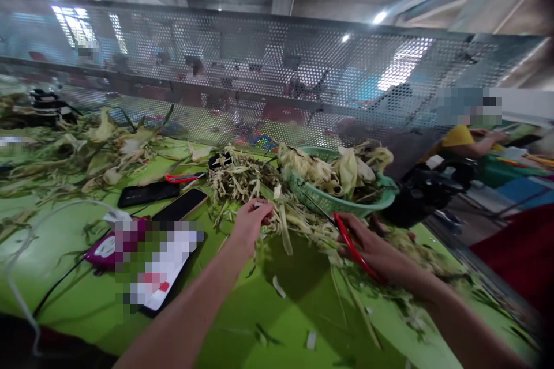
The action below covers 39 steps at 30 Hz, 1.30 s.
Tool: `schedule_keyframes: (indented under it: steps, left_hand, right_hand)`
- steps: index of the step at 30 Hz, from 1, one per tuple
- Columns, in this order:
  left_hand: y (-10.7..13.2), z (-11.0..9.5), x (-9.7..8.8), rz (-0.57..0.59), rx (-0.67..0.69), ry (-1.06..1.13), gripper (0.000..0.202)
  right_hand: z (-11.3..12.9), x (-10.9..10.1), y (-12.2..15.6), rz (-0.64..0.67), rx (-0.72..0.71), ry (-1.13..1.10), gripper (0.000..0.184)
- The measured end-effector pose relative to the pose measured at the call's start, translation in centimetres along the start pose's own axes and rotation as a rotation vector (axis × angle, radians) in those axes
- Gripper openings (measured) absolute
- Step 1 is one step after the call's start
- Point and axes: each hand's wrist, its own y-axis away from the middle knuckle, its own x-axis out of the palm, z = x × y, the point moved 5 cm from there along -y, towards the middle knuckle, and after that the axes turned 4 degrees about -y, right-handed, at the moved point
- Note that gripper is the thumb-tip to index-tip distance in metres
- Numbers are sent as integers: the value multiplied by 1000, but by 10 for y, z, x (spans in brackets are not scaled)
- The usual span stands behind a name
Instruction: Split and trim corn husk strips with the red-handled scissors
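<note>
My right hand (374,248) is closed round the red handles of a pair of scissors (352,247). Their thin blades reach up and left, in front of a green basket (333,203) heaped with pale, dried corn husks (346,170). To the left, my left hand (254,219) has its fingertips pinched together over the table; what lies between them is too small to make out. Just beside those fingers hangs or lies a pale husk strip (284,228). Behind my left hand is a pile of cut husk bits (242,179).
Two dark phones (149,193) and a red-handled cutter (184,177) lie on the green table (242,311). A lit phone (171,274), a purple pouch (115,248) and a white cable stand nearer. Loose husks (104,155) cover the left. Behind rises a perforated metal screen (242,75); a person sits far right.
</note>
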Motion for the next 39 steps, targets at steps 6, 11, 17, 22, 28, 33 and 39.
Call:
schedule_keyframes:
  steps: [6, 11, 17, 22, 28, 33, 39]
  left_hand:
    - [5, 3, 3, 22, -64, 32, 19]
    - [9, 10, 9, 88, -108, 20, 16]
    - [10, 23, 16, 189, -120, -9, 6]
    - [14, 27, 18, 233, -163, -88, 12]
    - [15, 17, 18, 175, -103, -229, 19]
    - [11, 9, 13, 101, 26, -476, 18]
    - [18, -5, 14, 63, 262, -755, 12]
  right_hand:
    - [11, 22, 14, -130, 34, 96, 55]
    - [17, 28, 17, -222, -40, 151, 43]
    - [19, 30, 17, -290, -49, 237, 43]
    - [21, 31, 21, -364, -121, 263, 40]
    - [16, 32, 26, -357, -121, 227, 25]
    - [20, 28, 25, -287, -62, 254, 34]
    - [23, 31, 22, -197, -53, 307, 43]
